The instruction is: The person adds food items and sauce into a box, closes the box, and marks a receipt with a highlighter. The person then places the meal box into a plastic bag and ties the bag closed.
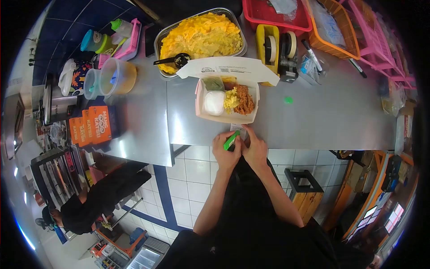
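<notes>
My left hand [225, 151] is closed around a small green block-shaped thing [231, 140] whose exact kind I cannot make out. Close beside it, my right hand [254, 151] has its fingertips at a printed paper slip [237, 128], seemingly pinching its right edge. The slip lies against the near side of an open cardboard food box [226, 118] at the table's front edge. Inside the box are a white mound of rice [214, 103], shredded brown meat [243, 101], yellow food [231, 99] and a small green packet [213, 84]. The box lid [228, 64] is folded back.
Behind the box stands a metal tray [244, 47] heaped with yellow food, a black spoon [170, 60] in it. Tape dispensers [268, 49], a red basket [277, 22], plastic tubs [117, 77] and orange boxes [96, 125] surround the steel table [313, 121]. Another person [89, 206] is at lower left.
</notes>
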Demonstrator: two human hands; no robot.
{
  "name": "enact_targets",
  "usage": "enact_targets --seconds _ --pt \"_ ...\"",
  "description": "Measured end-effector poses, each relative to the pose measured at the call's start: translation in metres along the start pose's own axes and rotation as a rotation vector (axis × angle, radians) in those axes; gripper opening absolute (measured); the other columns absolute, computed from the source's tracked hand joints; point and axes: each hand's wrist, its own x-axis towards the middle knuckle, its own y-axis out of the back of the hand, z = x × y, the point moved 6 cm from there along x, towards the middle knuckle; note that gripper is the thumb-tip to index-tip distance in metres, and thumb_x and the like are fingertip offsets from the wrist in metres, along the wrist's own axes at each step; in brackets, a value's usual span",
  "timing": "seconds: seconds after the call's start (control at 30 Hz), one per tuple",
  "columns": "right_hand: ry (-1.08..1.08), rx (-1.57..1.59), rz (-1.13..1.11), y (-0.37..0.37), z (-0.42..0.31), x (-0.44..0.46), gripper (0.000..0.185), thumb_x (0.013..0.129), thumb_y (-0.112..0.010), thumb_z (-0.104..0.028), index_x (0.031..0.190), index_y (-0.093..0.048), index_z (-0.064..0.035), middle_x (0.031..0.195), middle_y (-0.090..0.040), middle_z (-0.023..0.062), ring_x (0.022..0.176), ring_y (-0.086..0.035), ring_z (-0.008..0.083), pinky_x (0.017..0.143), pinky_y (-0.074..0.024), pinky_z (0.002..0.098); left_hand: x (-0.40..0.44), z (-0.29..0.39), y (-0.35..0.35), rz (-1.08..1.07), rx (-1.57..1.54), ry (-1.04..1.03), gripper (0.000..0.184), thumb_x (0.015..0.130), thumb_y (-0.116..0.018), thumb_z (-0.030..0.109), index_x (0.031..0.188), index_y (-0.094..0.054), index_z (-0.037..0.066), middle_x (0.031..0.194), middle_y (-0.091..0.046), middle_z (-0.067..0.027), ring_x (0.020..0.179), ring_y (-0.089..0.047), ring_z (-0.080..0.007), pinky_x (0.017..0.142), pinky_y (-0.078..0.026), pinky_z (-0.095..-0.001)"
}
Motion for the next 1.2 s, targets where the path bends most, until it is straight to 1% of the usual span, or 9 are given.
enact_targets --seconds 0.3,0.4,0.5,0.57,0.7,0.77,0.87,0.97,1.2 --pt "0.037 -0.047 0.030 0.000 -0.004 -0.001 0.057 0.083 -0.075 -0.012 0.136 -0.055 -0.0188 0.058 -0.062 0.0072 0.054 -0.066 0.0307 0.054 -0.0529 0.0423 -0.003 -0.021 0.010 0.053 -0.085 0.113 0.018 0.084 -0.075 0.011 0.100 -0.068 0.007 0.096 -0.070 -0.0094 0.093 -0.064 -0.0310 0.085 -0.049 -0.0405" --pt "0.032 -0.029 0.040 0.000 -0.005 -0.002 0.053 0.083 -0.077 -0.014 0.132 -0.058 -0.0190 0.058 -0.061 0.0051 0.052 -0.064 0.0274 0.052 -0.0500 0.0397 -0.007 -0.016 0.011 0.002 -0.055 0.082 0.020 0.086 -0.074 0.008 0.104 -0.067 0.003 0.099 -0.070 -0.0130 0.099 -0.066 -0.0279 0.089 -0.051 -0.0362" --pt "0.029 -0.046 0.029 -0.001 -0.003 -0.002 0.052 0.084 -0.077 -0.014 0.132 -0.058 -0.0185 0.059 -0.061 0.0052 0.052 -0.064 0.0271 0.052 -0.0501 0.0400 -0.009 -0.013 0.010 0.001 -0.047 0.069 0.021 0.085 -0.074 0.008 0.104 -0.068 0.003 0.100 -0.070 -0.0135 0.099 -0.066 -0.0289 0.090 -0.051 -0.0364" --pt "0.029 -0.056 0.029 -0.001 -0.002 -0.002 0.053 0.084 -0.077 -0.015 0.132 -0.057 -0.0184 0.059 -0.061 0.0050 0.051 -0.064 0.0268 0.052 -0.0500 0.0400 -0.010 -0.012 0.010 0.029 -0.036 0.028 0.021 0.084 -0.076 0.010 0.103 -0.067 0.006 0.096 -0.067 -0.0111 0.094 -0.063 -0.0331 0.086 -0.049 -0.0419" --pt "0.017 -0.040 0.019 -0.002 0.000 -0.002 0.053 0.083 -0.077 -0.015 0.132 -0.058 -0.0187 0.058 -0.061 0.0048 0.051 -0.064 0.0265 0.052 -0.0501 0.0400 -0.011 -0.011 0.010 0.052 -0.017 -0.016 0.020 0.084 -0.076 0.010 0.101 -0.067 0.006 0.095 -0.067 -0.0115 0.095 -0.062 -0.0332 0.086 -0.049 -0.0426" --pt "0.052 -0.052 0.047 -0.002 -0.002 -0.002 0.053 0.083 -0.077 -0.015 0.132 -0.058 -0.0187 0.058 -0.060 0.0045 0.051 -0.064 0.0262 0.052 -0.0501 0.0397 -0.010 -0.013 0.010 -0.008 -0.031 0.076 0.019 0.085 -0.074 0.009 0.103 -0.068 0.003 0.100 -0.069 -0.0128 0.097 -0.066 -0.0286 0.088 -0.052 -0.0367" --pt "0.041 -0.052 0.049 -0.002 -0.003 -0.002 0.053 0.083 -0.078 -0.015 0.132 -0.059 -0.0183 0.058 -0.060 0.0042 0.051 -0.063 0.0260 0.052 -0.0501 0.0394 -0.008 -0.016 0.012 0.017 -0.079 0.107 0.019 0.084 -0.075 0.008 0.101 -0.067 0.005 0.098 -0.068 -0.0128 0.096 -0.064 -0.0323 0.087 -0.050 -0.0407" --pt "0.032 -0.070 0.026 -0.002 -0.003 -0.002 0.055 0.084 -0.075 -0.014 0.135 -0.056 -0.0179 0.059 -0.063 0.0070 0.054 -0.065 0.0300 0.054 -0.0519 0.0422 -0.008 -0.027 0.016 0.042 -0.096 0.142 0.019 0.084 -0.075 0.007 0.101 -0.067 0.004 0.099 -0.068 -0.0130 0.095 -0.065 -0.0320 0.086 -0.050 -0.0402" --pt "0.049 -0.056 0.036 -0.002 -0.005 -0.002 0.055 0.083 -0.075 -0.013 0.134 -0.056 -0.0180 0.059 -0.063 0.0067 0.054 -0.065 0.0301 0.055 -0.0521 0.0427 -0.013 -0.026 0.014 0.068 -0.105 0.103 0.020 0.084 -0.075 0.008 0.102 -0.067 0.004 0.099 -0.069 -0.0130 0.098 -0.064 -0.0335 0.090 -0.050 -0.0413"
